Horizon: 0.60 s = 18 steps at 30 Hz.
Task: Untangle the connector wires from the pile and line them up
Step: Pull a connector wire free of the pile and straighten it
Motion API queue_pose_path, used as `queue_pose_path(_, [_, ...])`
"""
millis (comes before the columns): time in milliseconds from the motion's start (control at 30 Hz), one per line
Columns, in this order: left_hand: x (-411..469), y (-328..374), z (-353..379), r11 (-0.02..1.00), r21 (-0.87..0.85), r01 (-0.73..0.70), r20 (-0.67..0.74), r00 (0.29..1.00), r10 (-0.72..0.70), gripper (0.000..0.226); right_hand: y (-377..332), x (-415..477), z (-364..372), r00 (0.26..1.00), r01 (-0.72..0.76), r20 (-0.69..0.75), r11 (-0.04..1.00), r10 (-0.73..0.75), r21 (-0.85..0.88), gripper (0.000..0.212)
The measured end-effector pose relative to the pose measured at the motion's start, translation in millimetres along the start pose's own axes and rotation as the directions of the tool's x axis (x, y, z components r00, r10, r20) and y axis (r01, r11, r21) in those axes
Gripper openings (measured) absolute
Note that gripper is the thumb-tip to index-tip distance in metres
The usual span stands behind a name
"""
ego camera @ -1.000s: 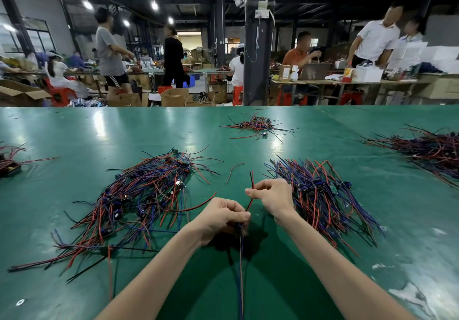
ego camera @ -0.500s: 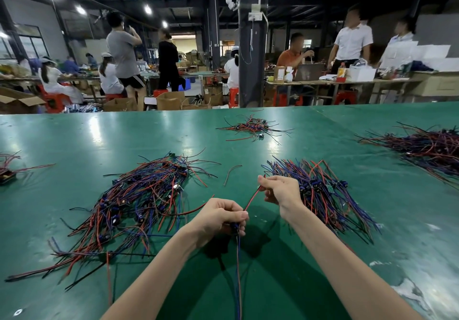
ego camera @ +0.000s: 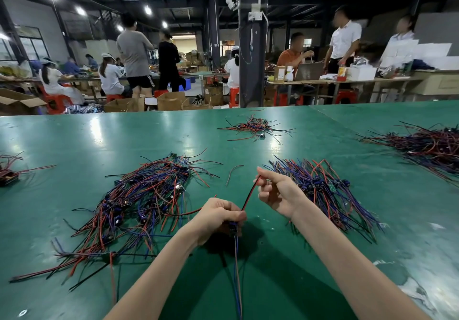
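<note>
Currently, one connector wire (ego camera: 249, 195) is gripped at its near connector end by the curled left hand (ego camera: 218, 216) and pinched along its far red lead by the right hand (ego camera: 278, 193).

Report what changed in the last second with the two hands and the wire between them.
The right hand slid away along the thin red-and-black wire to its tip, still pinching it, and drew it taut and slanted. The left hand kept gripping the small dark-blue connector. The tangled pile of red, blue and black wires and the tidier pile stayed put.
</note>
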<state>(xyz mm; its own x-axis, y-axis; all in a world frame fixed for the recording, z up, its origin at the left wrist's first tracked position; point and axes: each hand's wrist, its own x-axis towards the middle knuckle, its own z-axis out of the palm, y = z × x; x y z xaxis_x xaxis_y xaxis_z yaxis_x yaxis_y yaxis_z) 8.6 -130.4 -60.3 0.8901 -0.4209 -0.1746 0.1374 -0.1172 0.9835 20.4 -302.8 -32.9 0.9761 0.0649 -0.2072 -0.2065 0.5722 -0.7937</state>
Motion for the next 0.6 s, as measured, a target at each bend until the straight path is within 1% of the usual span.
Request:
queue_pose_path(333, [-0.7,-1.4,0.4,0.999,-0.033,-0.043,0.080,0.996,0.046,0.019,-2.3,5.0,-6.9,0.999,-0.042,-0.002,0.991,0.043,0.124,0.031])
queue_pose_path(467, [-2.0,-0.7,2.4,0.998,-0.012,-0.054,0.129,0.990,0.055,0.019,-1.3,8.0,-9.4,0.999,-0.032,-0.037,0.991,0.037,0.128,0.029])
queue_pose_path(600, [-4.3,0.0,4.7,0.997,-0.072,-0.033,0.146,0.988,0.044,0.019,0.3,9.2,-10.3,0.997,-0.014,-0.073,0.992,0.023,0.126,0.028])
